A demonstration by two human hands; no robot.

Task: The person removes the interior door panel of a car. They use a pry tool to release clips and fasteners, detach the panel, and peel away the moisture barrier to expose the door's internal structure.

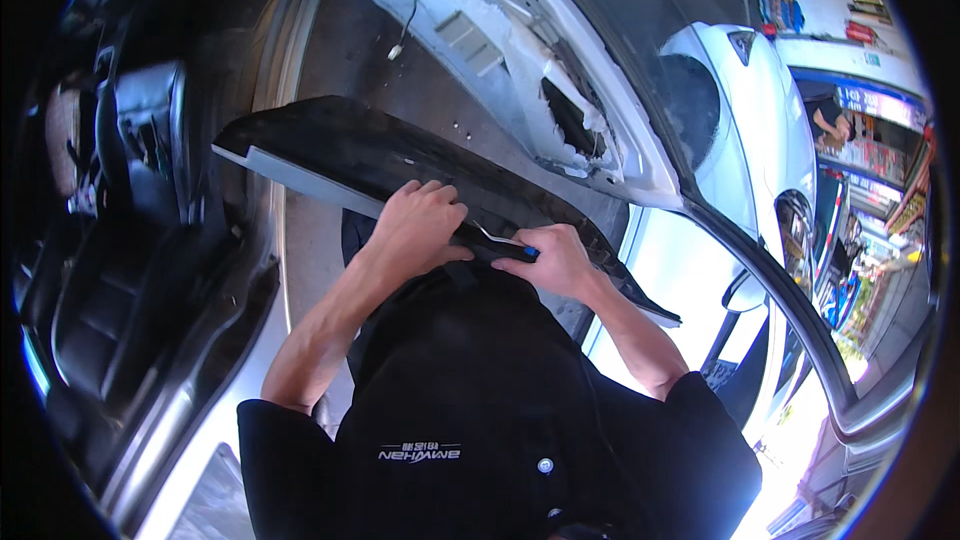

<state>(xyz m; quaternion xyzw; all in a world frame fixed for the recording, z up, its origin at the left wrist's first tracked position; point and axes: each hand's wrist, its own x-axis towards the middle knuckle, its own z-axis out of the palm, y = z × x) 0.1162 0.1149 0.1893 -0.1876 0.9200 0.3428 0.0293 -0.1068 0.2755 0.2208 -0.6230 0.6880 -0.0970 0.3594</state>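
A long, dark, glossy panel with a curved far edge and a pale grey strip along its near left edge lies across in front of my body. It looks like a car window pane, though I cannot be sure. My left hand is closed over its near edge, fingers on top and thumb on my side. Just to the right, my right hand grips a small hand tool with a blue part and a thin, bent metal piece pointing at my left hand. The tool's tip meets something dark by the panel's edge; the exact contact is unclear.
A stripped white car door stands open ahead, with a ragged hole and a hanging connector. Black car seats and a door sill are at left. A white car stands at right, with another person beyond it.
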